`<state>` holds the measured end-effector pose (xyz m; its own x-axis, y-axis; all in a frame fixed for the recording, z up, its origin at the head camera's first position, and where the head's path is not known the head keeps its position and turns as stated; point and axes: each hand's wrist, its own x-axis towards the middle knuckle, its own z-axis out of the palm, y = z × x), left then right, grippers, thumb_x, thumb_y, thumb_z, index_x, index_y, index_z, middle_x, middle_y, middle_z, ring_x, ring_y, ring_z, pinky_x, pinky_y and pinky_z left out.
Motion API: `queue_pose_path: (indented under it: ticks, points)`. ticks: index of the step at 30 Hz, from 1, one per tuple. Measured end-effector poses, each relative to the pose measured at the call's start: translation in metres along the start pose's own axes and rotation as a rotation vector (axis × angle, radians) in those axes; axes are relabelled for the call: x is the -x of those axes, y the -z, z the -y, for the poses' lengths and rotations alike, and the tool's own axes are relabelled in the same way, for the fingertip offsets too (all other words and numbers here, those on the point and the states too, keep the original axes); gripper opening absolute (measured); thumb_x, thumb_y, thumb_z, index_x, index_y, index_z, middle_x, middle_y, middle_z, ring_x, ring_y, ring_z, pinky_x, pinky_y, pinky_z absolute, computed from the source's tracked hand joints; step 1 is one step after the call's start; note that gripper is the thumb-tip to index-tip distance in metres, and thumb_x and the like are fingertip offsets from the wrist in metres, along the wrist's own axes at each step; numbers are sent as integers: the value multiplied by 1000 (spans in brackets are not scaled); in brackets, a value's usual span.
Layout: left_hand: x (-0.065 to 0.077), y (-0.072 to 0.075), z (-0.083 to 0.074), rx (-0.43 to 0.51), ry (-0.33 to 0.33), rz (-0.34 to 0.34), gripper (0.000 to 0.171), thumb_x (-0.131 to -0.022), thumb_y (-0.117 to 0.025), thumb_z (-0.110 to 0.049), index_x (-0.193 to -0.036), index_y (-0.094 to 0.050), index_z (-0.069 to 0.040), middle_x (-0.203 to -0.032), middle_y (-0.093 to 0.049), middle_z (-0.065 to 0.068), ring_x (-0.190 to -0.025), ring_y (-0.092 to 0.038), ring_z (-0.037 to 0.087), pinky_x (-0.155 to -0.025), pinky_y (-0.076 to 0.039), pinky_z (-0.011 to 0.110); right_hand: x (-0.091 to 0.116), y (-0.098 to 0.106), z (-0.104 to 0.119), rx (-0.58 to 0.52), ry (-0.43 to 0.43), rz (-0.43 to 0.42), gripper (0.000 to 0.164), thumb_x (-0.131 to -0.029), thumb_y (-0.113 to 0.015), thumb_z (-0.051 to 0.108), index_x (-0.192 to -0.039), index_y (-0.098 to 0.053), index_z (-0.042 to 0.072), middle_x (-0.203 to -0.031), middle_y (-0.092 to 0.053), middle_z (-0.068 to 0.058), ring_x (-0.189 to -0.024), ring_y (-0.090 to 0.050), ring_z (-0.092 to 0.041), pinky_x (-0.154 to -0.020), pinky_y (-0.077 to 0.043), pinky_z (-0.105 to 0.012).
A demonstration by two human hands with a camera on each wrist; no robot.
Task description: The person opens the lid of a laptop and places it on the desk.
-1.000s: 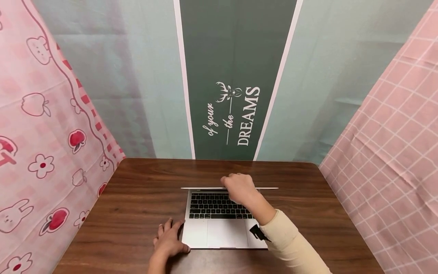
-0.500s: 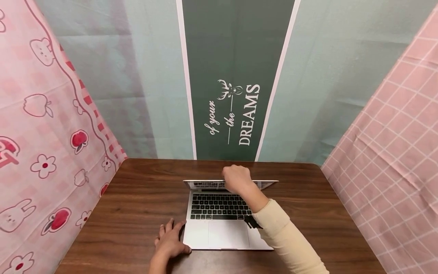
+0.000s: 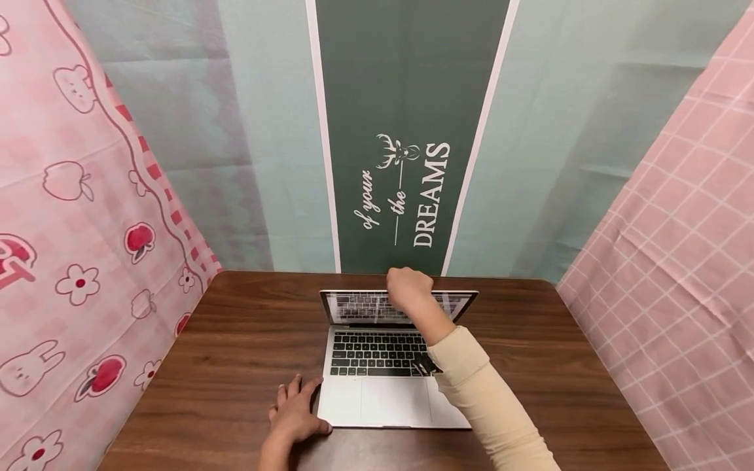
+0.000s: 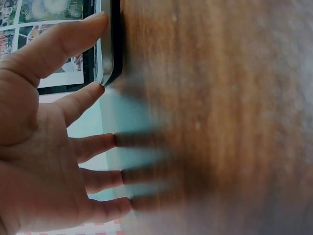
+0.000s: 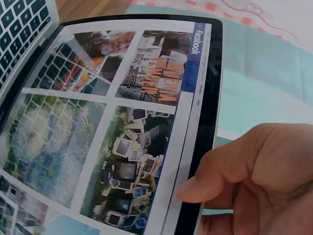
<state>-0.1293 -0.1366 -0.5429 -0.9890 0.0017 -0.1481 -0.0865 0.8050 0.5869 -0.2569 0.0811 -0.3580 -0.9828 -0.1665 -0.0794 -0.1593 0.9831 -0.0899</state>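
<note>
A silver laptop (image 3: 396, 400) lies on the wooden table with its lid raised and leaning back. Its black keyboard (image 3: 377, 353) shows in the head view, partly behind the right forearm. My right hand (image 3: 409, 289) grips the lid's top edge, thumb on the screen side and fingers curled behind. In the right wrist view the lit screen (image 5: 132, 117) shows a page of pictures. My left hand (image 3: 294, 412) rests at the laptop's left front corner, fingers spread on the table. Its thumb and index fingertip touch the laptop's edge in the left wrist view.
The brown wooden table (image 3: 235, 340) reaches back to a green fabric backdrop (image 3: 406, 78) with white lettering. A pink printed curtain (image 3: 76, 235) hangs on the left, a pink checked one (image 3: 677, 261) on the right. A black strap piece (image 3: 425, 364) hangs by the right cuff.
My right hand has moved up and away with the lid's top edge, tilting the lid back so more of the screen shows. The left hand stays at the laptop's corner.
</note>
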Motion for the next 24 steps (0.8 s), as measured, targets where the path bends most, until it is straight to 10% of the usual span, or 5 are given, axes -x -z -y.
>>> queue_pose_path:
  ticks: [11, 24]
  points:
    - [-2, 1, 0, -6, 11, -9, 92, -41, -86, -26, -127, -56, -17, -139, -32, 26, -124, -19, 56, -84, -21, 72, -25, 6, 12, 77, -42, 13, 13, -90, -56, 7, -80, -63, 13, -53, -24, 2, -51, -20, -13, -47, -14, -32]
    - [-4, 1, -3, -5, 19, 19, 92, -40, -87, -25, -126, -56, -15, -138, -30, 29, -122, -18, 58, -84, -21, 72, -45, -1, -8, 106, 47, -66, 13, -88, -58, 7, -90, -68, 14, -68, -56, -4, -59, -51, -19, -46, -34, -34]
